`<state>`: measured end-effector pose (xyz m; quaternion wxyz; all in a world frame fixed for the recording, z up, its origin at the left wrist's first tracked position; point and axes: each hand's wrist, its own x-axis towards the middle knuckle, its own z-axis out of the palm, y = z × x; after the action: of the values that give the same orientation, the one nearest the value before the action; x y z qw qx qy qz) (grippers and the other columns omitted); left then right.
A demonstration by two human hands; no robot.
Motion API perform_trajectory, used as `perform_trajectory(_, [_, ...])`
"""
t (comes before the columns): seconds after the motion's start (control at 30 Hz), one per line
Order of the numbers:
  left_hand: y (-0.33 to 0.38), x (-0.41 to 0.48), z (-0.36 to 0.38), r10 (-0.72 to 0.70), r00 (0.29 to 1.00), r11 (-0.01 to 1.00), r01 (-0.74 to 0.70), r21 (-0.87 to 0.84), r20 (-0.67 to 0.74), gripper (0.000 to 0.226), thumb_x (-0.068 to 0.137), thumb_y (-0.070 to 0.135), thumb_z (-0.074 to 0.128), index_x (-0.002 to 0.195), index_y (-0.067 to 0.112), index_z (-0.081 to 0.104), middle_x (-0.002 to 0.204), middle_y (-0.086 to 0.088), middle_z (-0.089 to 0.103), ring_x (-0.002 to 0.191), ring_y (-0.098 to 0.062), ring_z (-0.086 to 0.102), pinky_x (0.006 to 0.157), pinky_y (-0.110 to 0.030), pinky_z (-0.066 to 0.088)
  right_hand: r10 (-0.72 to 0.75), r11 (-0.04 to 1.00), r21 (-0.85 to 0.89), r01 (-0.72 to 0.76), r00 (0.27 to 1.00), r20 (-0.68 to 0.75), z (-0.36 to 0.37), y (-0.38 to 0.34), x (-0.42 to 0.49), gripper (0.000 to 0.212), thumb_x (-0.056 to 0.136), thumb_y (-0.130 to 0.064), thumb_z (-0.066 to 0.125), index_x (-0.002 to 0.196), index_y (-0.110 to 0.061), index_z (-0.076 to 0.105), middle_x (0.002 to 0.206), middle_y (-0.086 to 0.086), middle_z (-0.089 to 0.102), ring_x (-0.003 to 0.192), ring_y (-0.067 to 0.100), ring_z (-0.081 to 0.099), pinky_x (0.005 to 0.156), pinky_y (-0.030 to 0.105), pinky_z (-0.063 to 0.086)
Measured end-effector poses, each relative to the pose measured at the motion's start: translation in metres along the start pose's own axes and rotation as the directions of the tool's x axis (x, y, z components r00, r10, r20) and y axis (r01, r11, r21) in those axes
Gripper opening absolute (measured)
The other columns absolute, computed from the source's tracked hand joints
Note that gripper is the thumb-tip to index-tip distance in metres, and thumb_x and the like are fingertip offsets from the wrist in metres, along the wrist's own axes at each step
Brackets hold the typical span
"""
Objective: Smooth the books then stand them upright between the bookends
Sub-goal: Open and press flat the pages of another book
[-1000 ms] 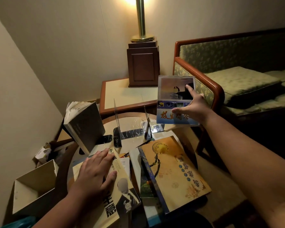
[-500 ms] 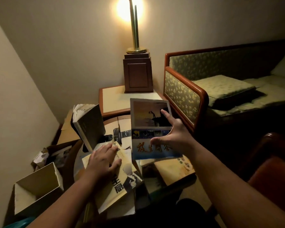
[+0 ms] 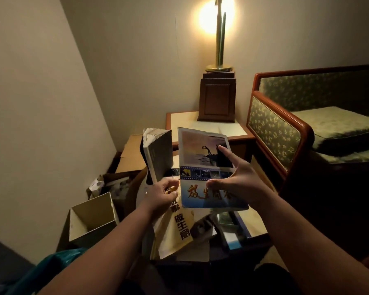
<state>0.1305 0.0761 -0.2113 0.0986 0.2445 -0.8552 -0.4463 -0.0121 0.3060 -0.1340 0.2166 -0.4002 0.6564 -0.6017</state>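
My right hand (image 3: pixel 234 177) holds a thin blue booklet (image 3: pixel 202 167) with a sunset photo upright in front of me, thumb on its cover and forefinger stretched up across the picture. My left hand (image 3: pixel 163 192) is lifted just left of the booklet's lower edge, fingers curled, above a cream book (image 3: pixel 175 228) with bold black characters that lies on the round table. A thick dark book (image 3: pixel 158 154) stands upright and slightly fanned behind my left hand. More flat books (image 3: pixel 232 226) lie under the booklet. The bookends are hidden.
An open cardboard box (image 3: pixel 92 218) sits low at the left, with crumpled paper (image 3: pixel 97 185) behind it. A side table (image 3: pixel 207 126) carries a wooden lamp base (image 3: pixel 217 99). A green upholstered sofa (image 3: pixel 307 124) stands at the right. Walls close in at the left.
My right hand has drawn the blue booklet closer and tilted it. My left hand has lifted off the cream book and moved toward the booklet. The view has tipped upward.
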Motion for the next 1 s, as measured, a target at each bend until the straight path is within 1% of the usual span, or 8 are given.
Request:
perform_trajectory(0.17, [0.005,0.001,0.001,-0.054,0.998,0.995,0.051,-0.091,-0.029,0.038,0.09,0.015,0.071,0.125,0.022,0.062,0.115,0.001,0.068,0.099,-0.011,0.066,0.064,-0.014,0.053,-0.045,0.998,-0.046,0.046,0.999,0.013,-0.001,-0.015,0.002,0.112,0.055,-0.048,0.093,0.149,-0.04,0.032,0.146,-0.001,0.045,0.124,0.024,0.056,0.089,0.045,0.058])
perform_trajectory(0.3, [0.008,0.0,0.002,-0.036,0.999,0.998,0.038,-0.049,0.035,0.041,0.088,0.024,0.073,0.127,0.019,0.06,0.122,0.004,0.061,0.113,-0.013,0.058,0.078,-0.019,0.049,-0.097,0.995,-0.037,0.097,0.995,0.013,-0.001,-0.024,0.0,0.106,0.055,-0.046,0.093,0.143,-0.043,0.034,0.138,-0.018,0.044,0.124,0.024,0.057,0.087,0.043,0.059])
perform_trajectory(0.47, [0.01,0.004,0.009,0.033,0.996,0.951,-0.056,0.305,0.081,0.06,0.077,0.046,0.078,0.13,0.026,0.058,0.134,0.004,0.045,0.123,-0.015,0.046,0.104,-0.042,0.047,-0.106,0.994,0.012,0.106,0.994,0.02,-0.006,-0.041,0.007,0.101,0.05,-0.052,0.093,0.134,-0.052,0.037,0.147,0.0,0.046,0.125,0.023,0.056,0.088,0.046,0.058])
perform_trajectory(0.67, [0.016,-0.001,0.011,0.067,0.998,0.963,-0.067,0.261,0.007,0.051,0.082,0.022,0.078,0.128,0.015,0.058,0.119,0.005,0.048,0.117,-0.014,0.049,0.1,-0.031,0.048,-0.11,0.991,0.086,0.105,0.992,0.058,0.003,-0.037,0.003,0.085,0.064,-0.021,0.09,0.129,-0.048,0.043,0.131,-0.01,0.055,0.117,0.022,0.062,0.085,0.04,0.059])
perform_trajectory(0.73, [0.011,0.001,0.009,0.04,0.999,0.98,-0.033,0.198,-0.031,0.031,0.087,0.015,0.074,0.116,0.015,0.063,0.111,0.005,0.053,0.108,-0.014,0.055,0.088,-0.022,0.048,-0.089,0.992,0.093,0.083,0.994,0.061,0.008,-0.029,-0.002,0.077,0.068,-0.01,0.083,0.123,-0.048,0.045,0.12,-0.019,0.059,0.11,0.015,0.066,0.08,0.034,0.059])
perform_trajectory(0.8, [0.005,-0.001,0.005,-0.015,0.997,1.0,0.016,0.008,-0.075,0.011,0.089,0.01,0.07,0.095,0.018,0.068,0.106,-0.002,0.069,0.097,-0.017,0.064,0.084,-0.031,0.055,-0.053,0.995,0.085,0.048,0.997,0.062,0.014,-0.016,-0.006,0.072,0.072,-0.004,0.081,0.122,-0.045,0.047,0.11,-0.028,0.064,0.106,0.006,0.066,0.077,0.029,0.058])
perform_trajectory(0.9, [-0.001,-0.004,-0.001,-0.116,0.975,0.94,0.046,-0.337,-0.19,0.026,0.09,0.002,0.062,0.097,0.023,0.074,0.098,-0.002,0.076,0.093,-0.022,0.072,0.08,-0.049,0.06,0.037,0.993,0.113,-0.044,0.997,0.064,0.024,0.008,-0.012,0.068,0.071,-0.009,0.084,0.124,-0.039,0.053,0.112,-0.029,0.063,0.108,0.011,0.066,0.078,0.033,0.059])
perform_trajectory(1.0, [0.002,-0.009,-0.001,-0.088,0.952,0.951,-0.008,-0.31,-0.294,0.032,0.09,0.001,0.051,0.101,0.025,0.069,0.097,0.002,0.074,0.095,-0.017,0.071,0.079,-0.045,0.061,0.125,0.985,0.112,-0.132,0.99,0.065,0.033,0.028,-0.015,0.071,0.066,-0.021,0.09,0.127,-0.033,0.056,0.126,-0.009,0.059,0.108,0.023,0.066,0.079,0.039,0.061])
